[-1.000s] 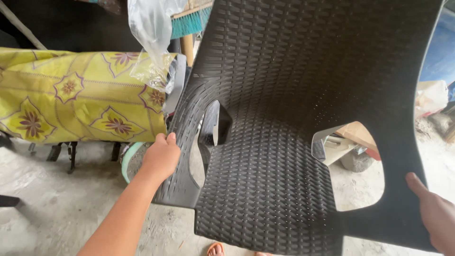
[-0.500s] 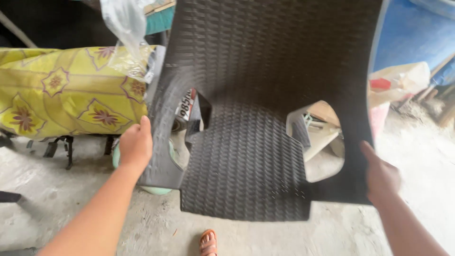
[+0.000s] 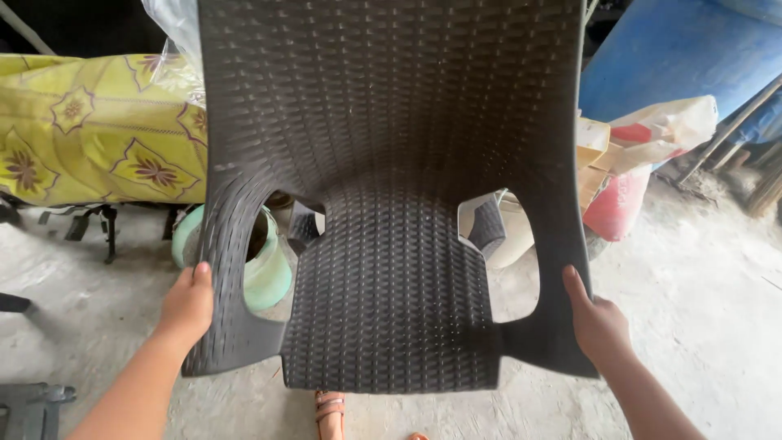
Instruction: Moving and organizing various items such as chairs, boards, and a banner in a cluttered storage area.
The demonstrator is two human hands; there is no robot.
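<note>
A dark brown plastic chair (image 3: 383,204) with a woven pattern fills the middle of the view, upright and facing me. My left hand (image 3: 189,303) grips the front of its left armrest. On the other side, my right hand (image 3: 597,322) holds the right armrest near its front end. The chair's legs are hidden below the seat, so I cannot tell whether it rests on the floor. A sandalled foot (image 3: 328,406) shows just under the seat's front edge.
A yellow flowered cloth (image 3: 90,130) covers something long at the left, with a clear plastic bag (image 3: 173,33) above it. A pale green pot (image 3: 265,265) stands behind the left armrest. A blue barrel (image 3: 676,57) and sacks (image 3: 643,155) stand at the right on the concrete floor (image 3: 717,310).
The chair has swung from a tilted, leftward-turned position to square and upright before me, and lower. Both hands stayed on the armrests and came down with it.
</note>
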